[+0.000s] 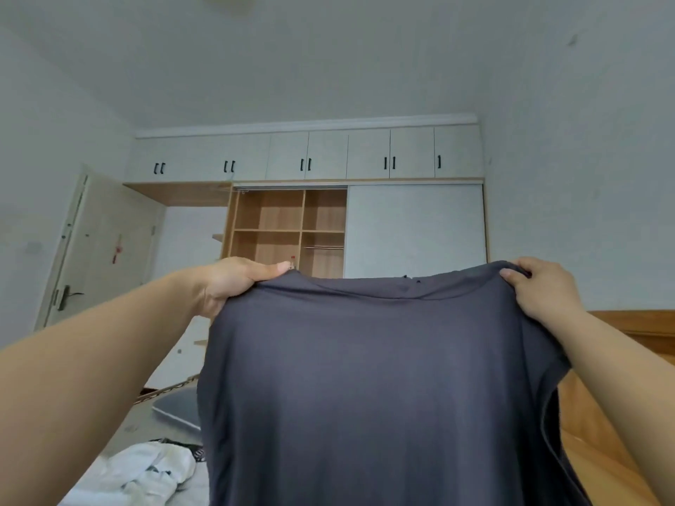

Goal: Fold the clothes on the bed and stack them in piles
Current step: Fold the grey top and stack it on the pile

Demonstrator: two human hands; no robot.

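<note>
Ahead, both hands (237,283) (540,286) hold a grey shirt (365,378) before the wardrobe (412,231).

Hanging shirt blocks the middle; open air to either side and above.

The dark grey shirt (365,378), held up by the left hand (233,283) and right hand (540,290) at its top corners, hangs as a wide curtain that hides most of the bed behind it. Left of the shirt a white garment (142,472) lies crumpled on the bed (171,399). Right of it stands a wooden headboard (621,359), close beside the right forearm. Above the hands is open air up to the wardrobe (365,199).
</note>
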